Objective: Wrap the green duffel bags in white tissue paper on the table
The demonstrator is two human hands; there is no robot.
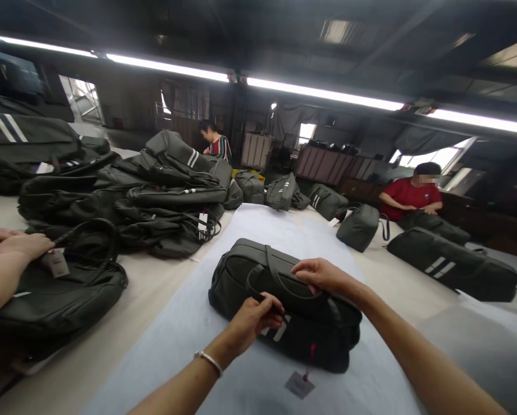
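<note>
A dark green duffel bag [236, 259] with pale stripes lies in front of me on a white sheet [258, 225]. My left hand [256, 320], with a bangle at the wrist, is closed on the bag's near handle strap, by the stripes. Over the bag's top, my right hand [321, 275] has its fingers curled on the other handle strap [278, 268]. A grey hang tag [300, 385] on a red cord rests on the sheet at the bag's front edge.
At left, a co-worker's hands [20, 248] touch another dark bag [68, 300] with a tag. Behind it rises a heap of bags [128, 196]. More bags [452, 259] lie at right, near a person in red [409, 196]. Another person [219, 144] stands at the back.
</note>
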